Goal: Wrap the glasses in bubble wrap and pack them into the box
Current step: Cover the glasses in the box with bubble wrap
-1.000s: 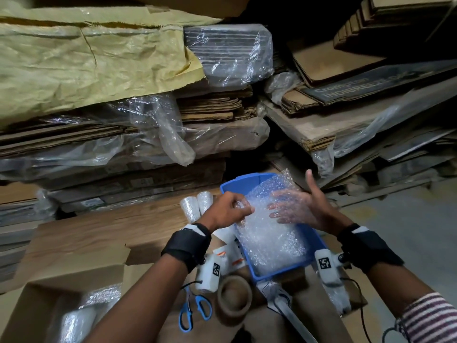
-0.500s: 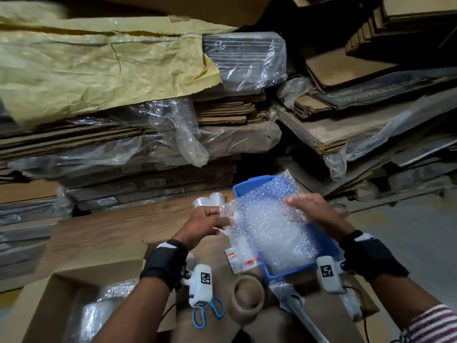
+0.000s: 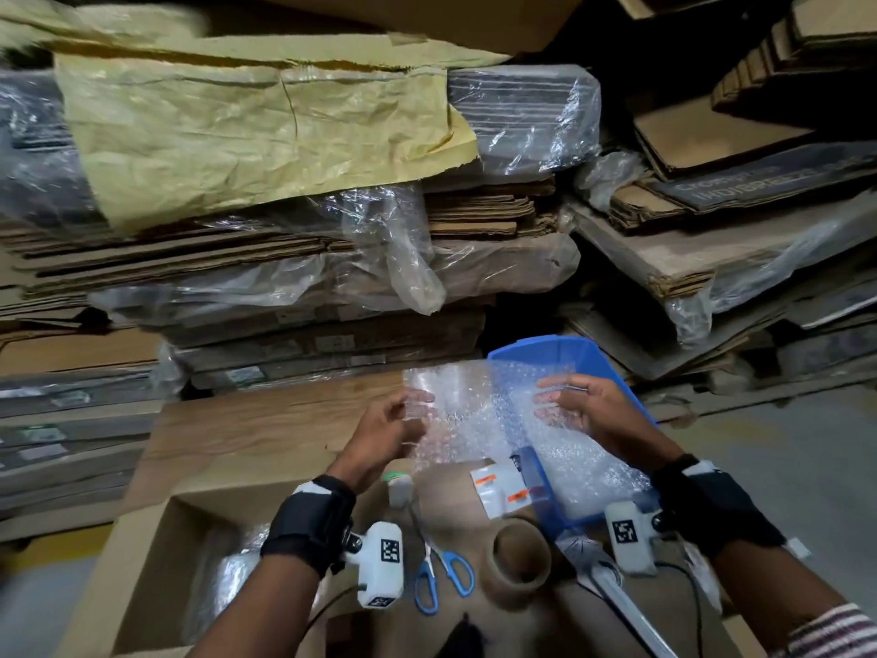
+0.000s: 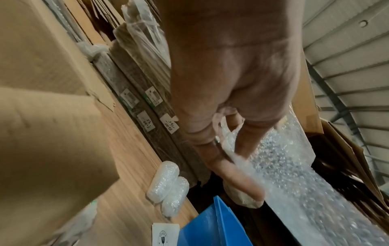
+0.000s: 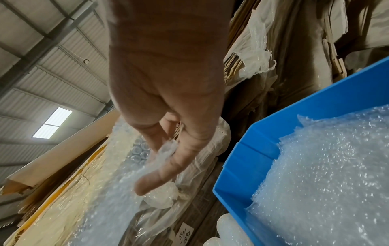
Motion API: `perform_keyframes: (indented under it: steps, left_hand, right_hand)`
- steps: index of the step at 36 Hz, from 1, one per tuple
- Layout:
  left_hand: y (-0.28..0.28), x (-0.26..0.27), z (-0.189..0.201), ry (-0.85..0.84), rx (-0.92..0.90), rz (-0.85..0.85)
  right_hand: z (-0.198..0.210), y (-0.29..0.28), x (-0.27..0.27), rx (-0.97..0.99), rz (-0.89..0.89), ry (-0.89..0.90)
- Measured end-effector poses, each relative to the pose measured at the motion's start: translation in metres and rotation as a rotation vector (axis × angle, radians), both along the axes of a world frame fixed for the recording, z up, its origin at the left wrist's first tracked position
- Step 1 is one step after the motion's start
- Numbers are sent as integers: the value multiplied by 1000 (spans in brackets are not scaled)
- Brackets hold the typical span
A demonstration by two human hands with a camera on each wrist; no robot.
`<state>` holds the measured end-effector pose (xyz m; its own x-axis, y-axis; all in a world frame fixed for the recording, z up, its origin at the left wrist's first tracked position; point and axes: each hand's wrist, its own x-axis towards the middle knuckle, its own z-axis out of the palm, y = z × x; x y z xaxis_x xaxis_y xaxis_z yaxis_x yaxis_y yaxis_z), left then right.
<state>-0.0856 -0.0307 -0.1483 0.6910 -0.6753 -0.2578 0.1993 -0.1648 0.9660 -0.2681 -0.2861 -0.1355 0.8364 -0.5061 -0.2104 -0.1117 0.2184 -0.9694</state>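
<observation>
Stacked cardboard backs a surface where the left hand [image 3: 385,432] and right hand [image 3: 586,408] each pinch a bubble wrap sheet [image 3: 467,410] above the blue bin [image 3: 545,346], probably for the next glass; wrapped glasses [image 4: 167,187] lie beside it, the box [image 3: 156,553] nearer.

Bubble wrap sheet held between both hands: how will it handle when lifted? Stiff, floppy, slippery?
Likely floppy: the bubble wrap sheet sags between the left hand and the right hand, both pinching its edges. Probably very light, since a pinch by a few fingers holds it up. Possibly slippery, as its surface looks glossy; it crumples where pinched.
</observation>
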Motion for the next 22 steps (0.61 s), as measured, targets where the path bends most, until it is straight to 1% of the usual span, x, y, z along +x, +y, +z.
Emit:
perform_keyframes:
  steps: [4, 7, 9, 12, 16, 17, 18, 19, 21, 22]
  left_hand:
    - [18, 4, 7, 14, -44, 30]
    - [33, 11, 6, 37, -69, 37]
    - [42, 15, 6, 71, -69, 32]
    - [54, 16, 9, 120, -70, 26]
    - [69, 17, 11, 166, -52, -10]
    - [72, 19, 11, 179, -56, -26]
    - [75, 21, 10, 167, -57, -43]
    - [78, 24, 7, 122, -42, -64]
    - [84, 26, 5, -39, 14, -125]
    - [85, 25, 5, -125, 43, -155]
  right_hand:
    - [0, 8, 8, 47, 7, -5]
    - [-2, 15, 12, 46, 26, -10]
    - [0, 23, 16, 29, 55, -17]
    - [8, 37, 17, 75, 55, -16]
    - [6, 42, 21, 111, 74, -23]
    - [4, 42, 21, 70, 71, -10]
    - [5, 44, 19, -17, 86, 15]
    - [8, 48, 18, -129, 104, 52]
    - [18, 59, 17, -299, 154, 47]
    - [20, 61, 16, -332, 171, 49]
